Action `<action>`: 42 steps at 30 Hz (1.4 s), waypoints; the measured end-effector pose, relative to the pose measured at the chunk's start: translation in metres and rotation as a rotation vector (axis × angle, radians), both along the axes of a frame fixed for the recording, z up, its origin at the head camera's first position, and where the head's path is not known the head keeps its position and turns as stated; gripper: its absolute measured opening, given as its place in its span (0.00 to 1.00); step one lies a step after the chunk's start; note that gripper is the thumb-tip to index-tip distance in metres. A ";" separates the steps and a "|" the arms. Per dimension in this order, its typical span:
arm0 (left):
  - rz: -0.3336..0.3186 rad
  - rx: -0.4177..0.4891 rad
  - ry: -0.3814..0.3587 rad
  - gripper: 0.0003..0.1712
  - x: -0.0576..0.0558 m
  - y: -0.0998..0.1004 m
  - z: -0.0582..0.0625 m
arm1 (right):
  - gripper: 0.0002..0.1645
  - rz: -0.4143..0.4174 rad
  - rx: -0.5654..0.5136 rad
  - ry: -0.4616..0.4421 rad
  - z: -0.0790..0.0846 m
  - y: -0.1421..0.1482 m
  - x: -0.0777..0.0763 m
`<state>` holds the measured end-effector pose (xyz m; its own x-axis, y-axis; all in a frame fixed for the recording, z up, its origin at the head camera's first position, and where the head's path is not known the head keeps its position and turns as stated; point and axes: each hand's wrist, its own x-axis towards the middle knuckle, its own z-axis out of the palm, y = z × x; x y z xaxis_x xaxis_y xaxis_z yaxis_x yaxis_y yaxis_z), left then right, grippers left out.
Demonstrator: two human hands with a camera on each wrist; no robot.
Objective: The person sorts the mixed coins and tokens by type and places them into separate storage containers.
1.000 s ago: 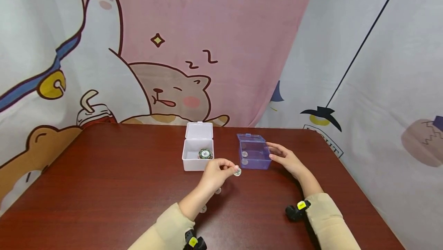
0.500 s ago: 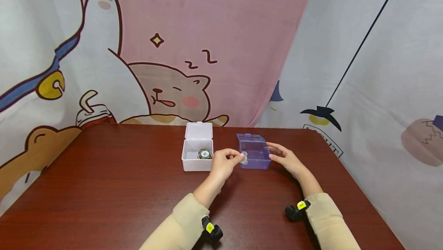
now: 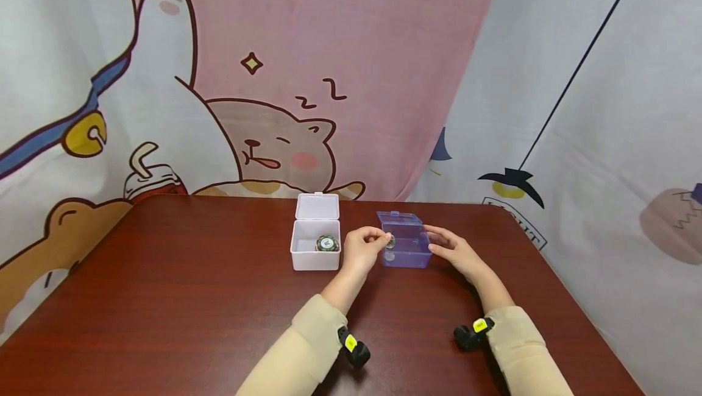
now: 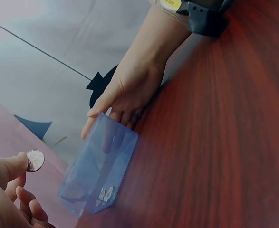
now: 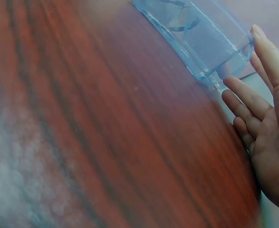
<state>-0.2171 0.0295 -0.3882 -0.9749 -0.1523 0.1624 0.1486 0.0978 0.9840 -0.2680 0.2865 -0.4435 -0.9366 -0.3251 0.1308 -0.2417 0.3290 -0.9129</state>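
Observation:
A silver coin (image 4: 35,160) is pinched between the thumb and forefinger of my left hand (image 3: 361,253), at the left side of a clear blue plastic box (image 3: 411,260). In the left wrist view, the coin is raised above the box's level, with the other fingers loosely bent. Several coins (image 4: 105,194) show through the wall at one end of the box. My right hand (image 3: 460,256) rests against the box's right side, thumb at its upper edge and fingers lightly extended along the side. The box's hinged lid (image 3: 400,218) stands back.
Left of the blue box is a white plastic box (image 3: 315,262) with its lid (image 3: 318,207) tipped back. Inside it lie green-edged poker chips (image 3: 327,243). A printed cloth (image 3: 417,79) hangs behind the brown wooden table (image 3: 181,298).
My left hand has moved right and away from me, carrying the coin from in front of the boxes to the blue box's left side. The right hand has kept its place.

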 end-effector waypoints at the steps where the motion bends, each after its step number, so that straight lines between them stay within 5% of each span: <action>1: 0.011 -0.001 0.000 0.06 -0.002 0.001 0.000 | 0.30 -0.002 0.001 -0.001 0.000 0.000 0.000; 24: 0.120 0.140 -0.073 0.06 -0.032 0.027 -0.023 | 0.31 0.002 -0.008 -0.019 0.003 0.000 0.004; 42: 0.102 0.165 -0.071 0.04 -0.036 0.035 -0.028 | 0.31 0.019 -0.002 -0.007 0.003 0.001 -0.001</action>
